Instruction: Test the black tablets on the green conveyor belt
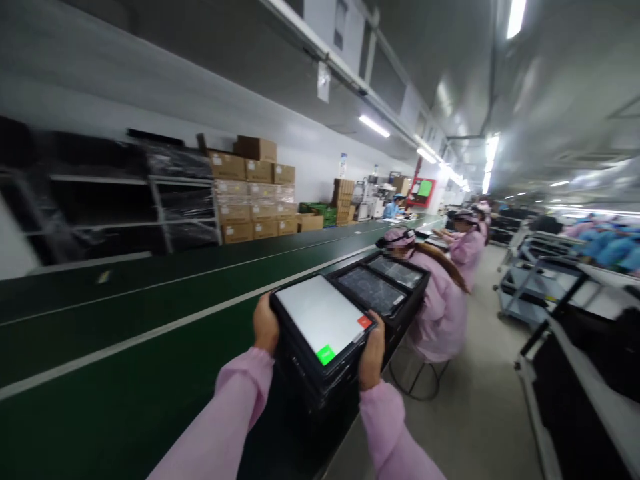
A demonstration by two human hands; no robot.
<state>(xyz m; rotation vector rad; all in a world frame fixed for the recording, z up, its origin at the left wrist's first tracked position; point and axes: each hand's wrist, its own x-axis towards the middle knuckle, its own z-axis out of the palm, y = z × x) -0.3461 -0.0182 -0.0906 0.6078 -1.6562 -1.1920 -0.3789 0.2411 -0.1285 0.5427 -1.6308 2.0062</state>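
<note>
While two dark panels (373, 290) lie in a black tray (407, 315) just beyond, one lit tablet (320, 313) is held near the right edge of a green belt (150, 390), which stretches leftward. The left hand (266, 325) and right hand (372, 353) grip its opposite sides; something dark, perhaps another tray, shows beneath.

Tube lights (374, 126) shine above a white wall (311, 159), metal shelving (157, 200) and grey floor (477, 387).

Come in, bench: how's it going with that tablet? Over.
Left hand and right hand gripping tablet, opposite sides. Screen lit. Black tray close by; contact unclear.
</note>
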